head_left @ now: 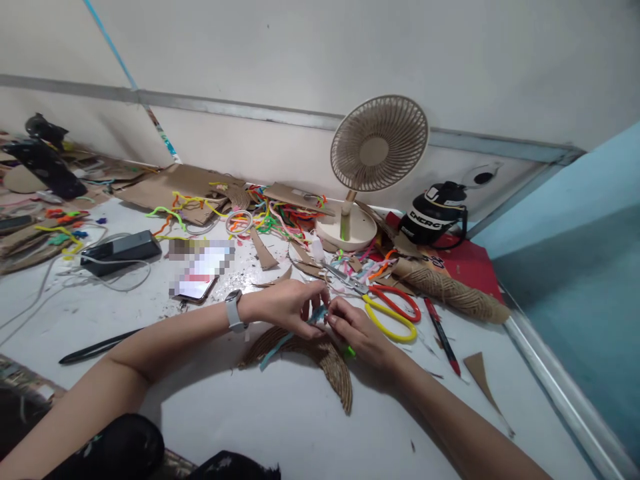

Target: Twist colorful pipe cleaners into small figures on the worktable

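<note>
Fingers of left hand and right hand pinch a light-blue strip, its upper end partly hidden, above the brown curved piece. White table; fan behind the hands, near the wall.

"ENERG" reads on the black jug's white band.

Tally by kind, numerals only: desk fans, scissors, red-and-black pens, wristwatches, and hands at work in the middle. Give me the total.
Desk fan: 1
Scissors: 1
Red-and-black pen: 1
Wristwatch: 1
Hands: 2, left hand and right hand
Total: 6
</note>
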Available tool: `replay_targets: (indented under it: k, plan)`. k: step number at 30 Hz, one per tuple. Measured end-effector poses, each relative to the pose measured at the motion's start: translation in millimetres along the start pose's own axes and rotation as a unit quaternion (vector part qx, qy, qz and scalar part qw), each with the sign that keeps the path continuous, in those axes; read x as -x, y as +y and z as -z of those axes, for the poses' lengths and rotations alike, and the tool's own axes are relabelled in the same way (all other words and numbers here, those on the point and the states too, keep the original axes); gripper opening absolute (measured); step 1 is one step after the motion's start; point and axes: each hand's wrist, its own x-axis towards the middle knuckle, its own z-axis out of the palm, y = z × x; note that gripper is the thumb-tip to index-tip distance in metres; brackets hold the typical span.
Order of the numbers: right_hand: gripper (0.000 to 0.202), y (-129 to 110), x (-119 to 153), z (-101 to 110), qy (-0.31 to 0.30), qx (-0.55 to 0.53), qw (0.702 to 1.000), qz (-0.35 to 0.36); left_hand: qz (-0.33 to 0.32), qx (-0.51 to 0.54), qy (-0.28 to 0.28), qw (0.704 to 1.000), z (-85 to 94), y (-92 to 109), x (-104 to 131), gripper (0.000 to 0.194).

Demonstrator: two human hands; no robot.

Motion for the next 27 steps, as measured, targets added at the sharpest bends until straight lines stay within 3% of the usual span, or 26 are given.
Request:
replay_targets:
  k: [3,10,17,27]
  plan:
    - [0.017,6.0,-1.9,2.2,0.005,0.031,0.999,0.017,0.000,-0.051,0.017,0.999,-1.1,-0.6,-1.1,0.049]
    - [0.016,14.5,-7.4,4.0,0.053,0.076,0.995,0.035,-0.007,-0.140,0.056,0.988,-2.8,-5.8,-1.0,0.040]
    - [0.019,16.6,-8.9,3.6,0.109,0.064,0.992,-0.002,0.011,-0.195,0.068,0.978,-7.5,-6.9,-0.1,0.037]
    - [0.020,17.9,-9.7,2.9,0.069,0.084,0.994,0.007,0.029,-0.193,0.024,0.980,-2.6,-5.6,-1.5,0.027]
